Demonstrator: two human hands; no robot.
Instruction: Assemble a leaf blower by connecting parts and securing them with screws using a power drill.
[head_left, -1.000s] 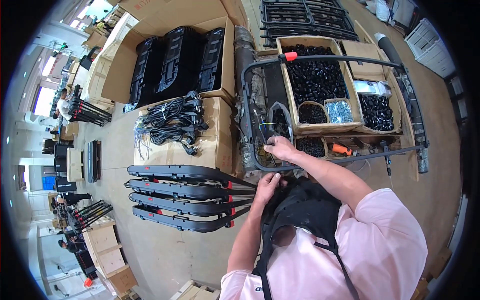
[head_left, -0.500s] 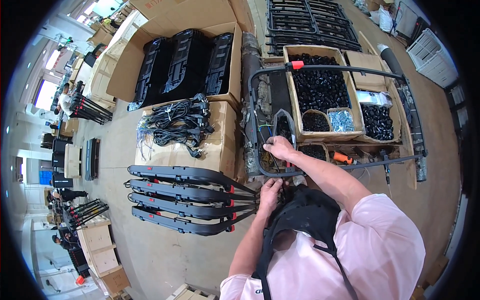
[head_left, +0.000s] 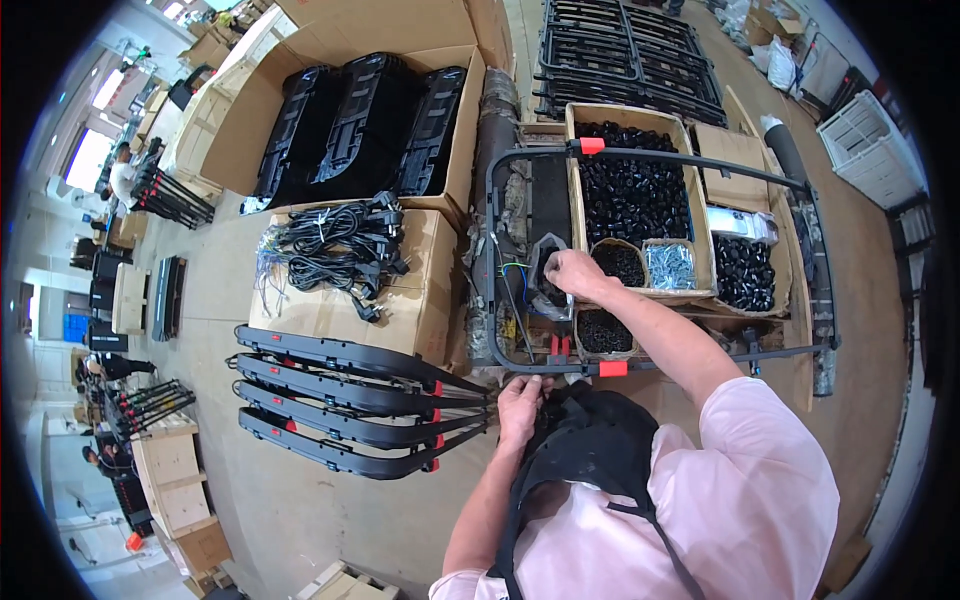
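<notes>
– Over the mouth of the plastic bag [head_left: 549,302], which hand?
– Right hand [head_left: 578,274], reaching across the near bar of the black tubular frame [head_left: 650,155]. Fingertips bunched narrow; cannot tell whether gripping or only touching.
– And the bag, lying where?
– Inside the frame's outline, just right of its left end bar. Directly under the right fingertips, with long axis roughly away from the body.
– Long axis of the frame?
– Left to right, so across the bag's own.
– And the left hand [head_left: 518,408]?
– Near the frame's near left corner, on the body side of the bar. Thumb and fingers close together; cannot tell about any hold. Farther from the bag than the right.
– Anything between?
– Green and blue wires [head_left: 516,266], between end bar and bag.
</notes>
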